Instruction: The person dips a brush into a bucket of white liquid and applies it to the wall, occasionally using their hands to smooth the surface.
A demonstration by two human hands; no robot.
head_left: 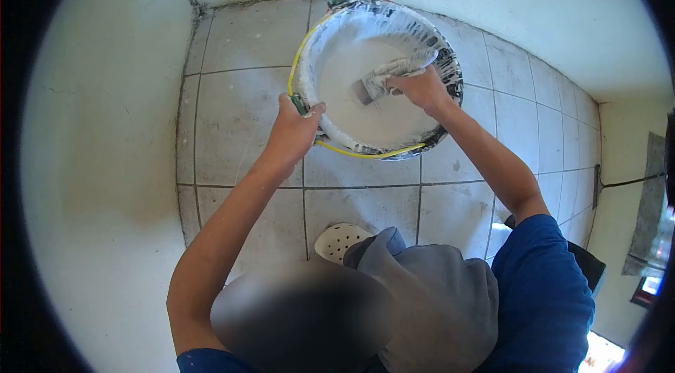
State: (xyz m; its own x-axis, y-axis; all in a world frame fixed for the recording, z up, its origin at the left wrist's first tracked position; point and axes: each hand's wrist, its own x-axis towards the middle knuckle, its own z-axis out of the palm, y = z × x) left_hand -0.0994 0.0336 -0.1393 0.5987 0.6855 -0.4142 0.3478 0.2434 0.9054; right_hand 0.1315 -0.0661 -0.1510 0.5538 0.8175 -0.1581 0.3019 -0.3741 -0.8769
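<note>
My right hand (422, 88) is closed around the handle of a paintbrush (376, 85). The brush extends left of the fist; its bristle end (363, 92) sits low inside the bucket, at or just above the white paint (373, 116). Handle is paint-smeared.

My left hand (295, 127) is closed on the near-left rim of the paint bucket (450, 71), fingers curled over the edge where the yellow wire handle (369, 153) attaches. Wire hangs down along the near side of the bucket.

Bucket stands on the tiled floor (246, 99), close to the corner of two white walls (105, 162). One white perforated shoe (337, 239) is on the tiles nearer me, apart from the bucket.
</note>
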